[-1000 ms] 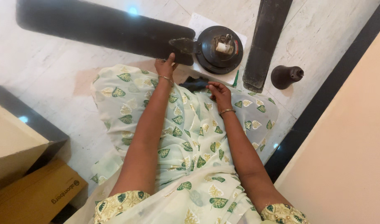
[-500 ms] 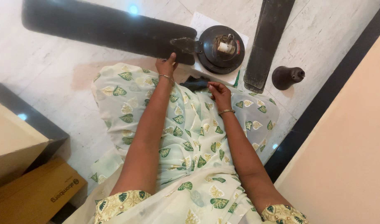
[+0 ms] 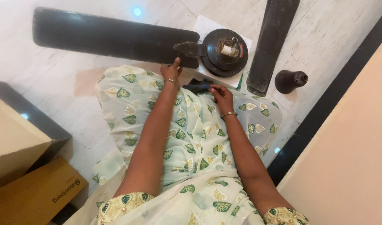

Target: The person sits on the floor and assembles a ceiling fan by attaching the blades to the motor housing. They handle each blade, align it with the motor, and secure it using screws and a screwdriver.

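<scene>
A pale marble floor [image 3: 95,100] is filling most of the head view, and the person is sitting on it with a light green cloth printed with leaves [image 3: 191,137] spreading over the lap and both forearms reaching forward across it. A long dark fan blade [image 3: 111,38] is lying flat on the floor at the upper left, its narrow metal end joining a round dark motor housing [image 3: 223,52] that is resting on a sheet of white paper [image 3: 207,26]. A second dark blade [image 3: 274,41] is lying loose to the right of the housing, running from the top edge down toward the cloth, apart from the motor. At the lower left a brown cardboard box [image 3: 36,196] is sitting beside a larger pale box [image 3: 13,141] on a dark strip. A cream wall panel [image 3: 357,137] is taking up the right side behind a black border. A small dark bell-shaped cover [image 3: 289,80] is lying on its side just right of the loose blade. The left hand [image 3: 171,71] is resting against the near edge of the attached blade close to the housing, fingers curled loosely and thumb raised; whether it is gripping the blade cannot be told. The right hand [image 3: 221,93] is lying on the cloth with fingers bent, touching a small dark piece [image 3: 199,86] at the cloth's edge below the housing.
</scene>
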